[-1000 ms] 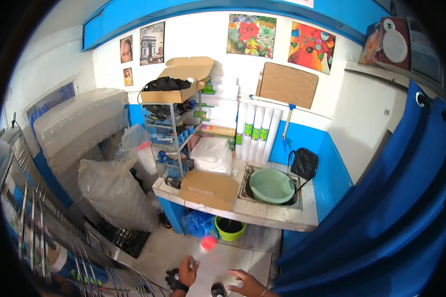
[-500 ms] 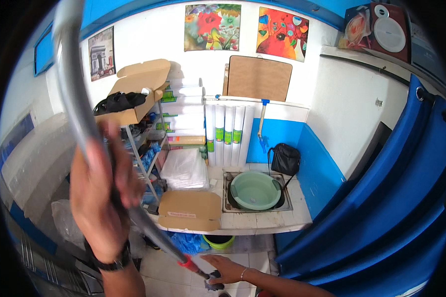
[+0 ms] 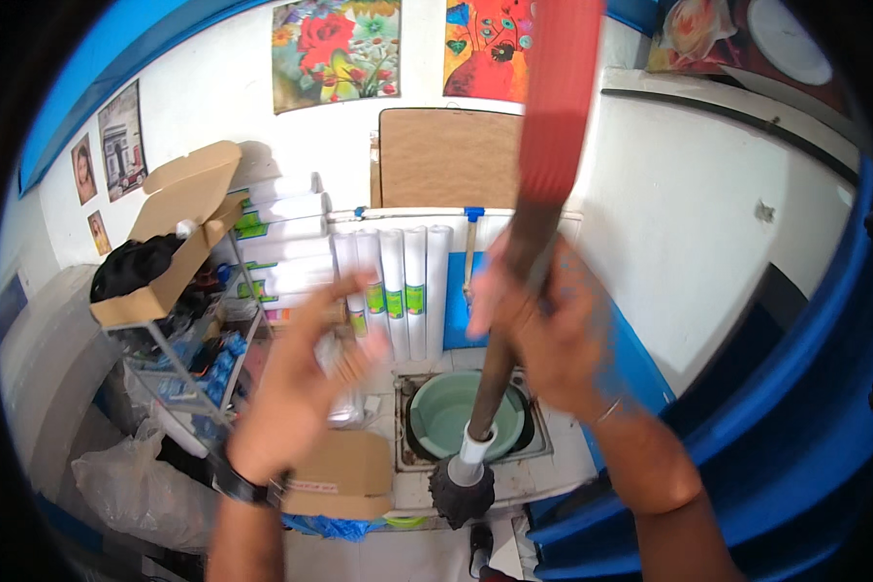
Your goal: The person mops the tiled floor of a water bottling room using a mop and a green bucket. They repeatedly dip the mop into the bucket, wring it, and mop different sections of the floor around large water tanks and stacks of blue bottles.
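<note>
A long pole (image 3: 535, 228) stands steeply before me, red at its upper part and brown-grey below. Its lower end sits in a white socket with a dark, round, tufted head (image 3: 463, 495). The fingers of my right hand (image 3: 567, 339) are wrapped round the brown part, a little under the red. To the left of the pole, my left hand (image 3: 306, 388) is lifted and blurred, its fingers apart and nothing in it. A dark band circles the left wrist.
Behind the pole, a green basin (image 3: 432, 400) rests in a sink (image 3: 543, 441) on the tiled counter. White rolls (image 3: 413, 320) lean on the wall. At left are a metal shelf (image 3: 179, 369), an open cardboard box (image 3: 136, 306) and plastic bags (image 3: 141, 490); a blue curtain (image 3: 776, 485) hangs at right.
My left hand has let go of the pole and opened. My right hand has come up and taken hold of it. The tufted head has risen, and the view has turned right.
</note>
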Motion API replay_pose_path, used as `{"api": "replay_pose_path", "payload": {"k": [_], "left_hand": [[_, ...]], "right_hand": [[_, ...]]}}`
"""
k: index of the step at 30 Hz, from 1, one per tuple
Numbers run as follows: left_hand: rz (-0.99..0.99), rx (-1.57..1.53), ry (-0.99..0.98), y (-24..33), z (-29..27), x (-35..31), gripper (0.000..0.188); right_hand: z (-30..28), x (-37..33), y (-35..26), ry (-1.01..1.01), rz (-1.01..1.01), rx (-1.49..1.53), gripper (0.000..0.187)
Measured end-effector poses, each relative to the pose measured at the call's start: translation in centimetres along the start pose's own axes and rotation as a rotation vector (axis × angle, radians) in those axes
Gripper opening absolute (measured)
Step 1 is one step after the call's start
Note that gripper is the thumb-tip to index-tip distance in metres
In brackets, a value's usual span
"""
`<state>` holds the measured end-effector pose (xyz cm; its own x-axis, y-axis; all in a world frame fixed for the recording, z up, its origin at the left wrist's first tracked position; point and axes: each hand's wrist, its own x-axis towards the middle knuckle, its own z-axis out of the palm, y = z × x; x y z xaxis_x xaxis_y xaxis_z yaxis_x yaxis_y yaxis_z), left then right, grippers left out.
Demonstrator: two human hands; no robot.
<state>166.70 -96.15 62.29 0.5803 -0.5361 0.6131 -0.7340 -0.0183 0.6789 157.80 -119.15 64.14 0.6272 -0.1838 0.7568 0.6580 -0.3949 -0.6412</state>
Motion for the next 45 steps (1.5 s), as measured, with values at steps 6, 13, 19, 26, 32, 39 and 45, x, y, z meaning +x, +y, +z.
{"api": "replay_pose_path", "payload": {"k": [6, 13, 19, 26, 32, 39, 45], "left_hand": [[-0.177, -0.324, -0.019, -13.6, 21.5, -0.6, 0.057], [-0.301, -0.279, 0.333, -25.7, 34.7, 1.6, 0.053], [-0.484, -0.354, 0.492, -32.4, 41.4, 5.0, 0.051], [-0.366, -0.411, 0.230, -32.0, 35.7, 9.6, 0.046], [-0.321, -0.658, 0.005, -30.3, 32.0, 12.9, 0.047], [-0.311, -0.840, -0.098, -30.1, 29.5, 13.6, 0.048], [-0.093, -0.697, 0.057, -28.6, 29.4, 14.2, 0.050]], "right_hand": [[-6.1, 11.0, 4.8, 0.010, -0.083, 0.028, 0.025], [-3.9, 9.0, 19.0, -0.096, -0.013, -0.021, 0.034], [-3.9, 7.5, 25.2, -0.125, 0.212, -0.129, 0.038], [-9.7, 7.1, 27.4, -0.242, 0.227, 0.010, 0.059], [-10.6, 7.6, 27.4, -0.338, 0.449, 0.022, 0.051], [-9.5, 9.7, 26.8, -0.253, 0.357, 0.032, 0.051], [-8.0, 10.1, 25.1, -0.090, 0.301, -0.225, 0.054]]}}
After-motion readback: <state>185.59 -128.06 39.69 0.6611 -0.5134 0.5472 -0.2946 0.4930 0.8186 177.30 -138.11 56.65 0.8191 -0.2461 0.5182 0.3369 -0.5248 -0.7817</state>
